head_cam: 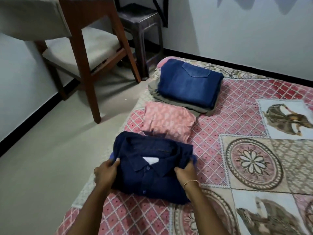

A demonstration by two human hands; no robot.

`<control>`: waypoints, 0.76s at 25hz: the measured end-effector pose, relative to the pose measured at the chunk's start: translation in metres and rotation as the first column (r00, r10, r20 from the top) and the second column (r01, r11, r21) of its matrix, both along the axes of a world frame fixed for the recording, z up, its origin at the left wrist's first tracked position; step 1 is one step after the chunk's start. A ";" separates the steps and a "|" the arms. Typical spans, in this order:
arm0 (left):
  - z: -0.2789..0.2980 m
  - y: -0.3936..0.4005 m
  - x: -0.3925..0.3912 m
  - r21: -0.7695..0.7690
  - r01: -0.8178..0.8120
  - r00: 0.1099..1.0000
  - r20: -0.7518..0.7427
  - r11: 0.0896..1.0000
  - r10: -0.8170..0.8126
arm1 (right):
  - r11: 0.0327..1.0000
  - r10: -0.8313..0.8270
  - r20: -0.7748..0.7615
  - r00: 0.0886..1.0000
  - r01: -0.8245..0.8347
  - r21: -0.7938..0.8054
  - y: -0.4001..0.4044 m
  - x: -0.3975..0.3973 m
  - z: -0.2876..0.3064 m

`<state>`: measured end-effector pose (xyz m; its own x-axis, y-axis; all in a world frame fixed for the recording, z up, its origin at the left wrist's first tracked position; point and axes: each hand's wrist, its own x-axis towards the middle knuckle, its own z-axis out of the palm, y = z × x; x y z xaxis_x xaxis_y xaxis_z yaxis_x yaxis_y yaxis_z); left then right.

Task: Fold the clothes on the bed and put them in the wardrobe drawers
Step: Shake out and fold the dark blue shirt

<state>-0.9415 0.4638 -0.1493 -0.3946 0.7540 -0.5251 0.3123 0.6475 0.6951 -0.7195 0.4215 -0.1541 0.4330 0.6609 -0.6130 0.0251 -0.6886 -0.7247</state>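
A folded navy button shirt [152,168], collar up with a white label showing, lies near the bed's left edge. My left hand [106,173] grips its left side and my right hand [185,175], with a gold bracelet at the wrist, grips its right side. Just beyond it lies a folded pink patterned garment [167,121]. Farther back, folded blue jeans [189,83] sit on top of a folded grey-olive garment [169,99]. All rest on the bed [237,116] with its pink and beige patterned cover.
A wooden chair [88,48] with beige cushions stands on the floor left of the bed. A dark plastic chair [140,22] stands behind it by the wall. Grey floor [50,150] runs along the bed's left side. The wall is close behind the bed.
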 end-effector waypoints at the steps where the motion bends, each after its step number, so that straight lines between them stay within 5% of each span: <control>1: -0.007 0.003 -0.003 -0.005 0.049 0.997 -0.055 0.999 -0.049 | 0.999 0.007 0.120 0.993 -0.001 -0.050 0.002 -0.008 -0.005; 4: -0.004 0.017 0.000 0.024 0.111 0.992 0.058 0.993 -0.113 | 0.987 0.009 0.379 0.925 0.052 -0.151 0.005 -0.020 -0.005; 7: -0.008 0.030 0.001 -0.073 0.294 0.949 -0.097 0.953 -0.300 | 0.988 -0.142 0.250 0.958 0.154 -0.030 0.009 -0.019 -0.004; 13: -0.017 0.062 0.012 0.199 0.395 0.908 -0.232 0.897 -0.349 | 0.942 -0.331 0.204 0.921 0.336 0.012 0.012 -0.017 0.001; 19: -0.044 0.070 0.027 -0.095 0.520 0.722 -0.481 0.849 -0.496 | 0.951 -0.103 0.384 0.917 0.204 -0.231 0.030 -0.014 -0.025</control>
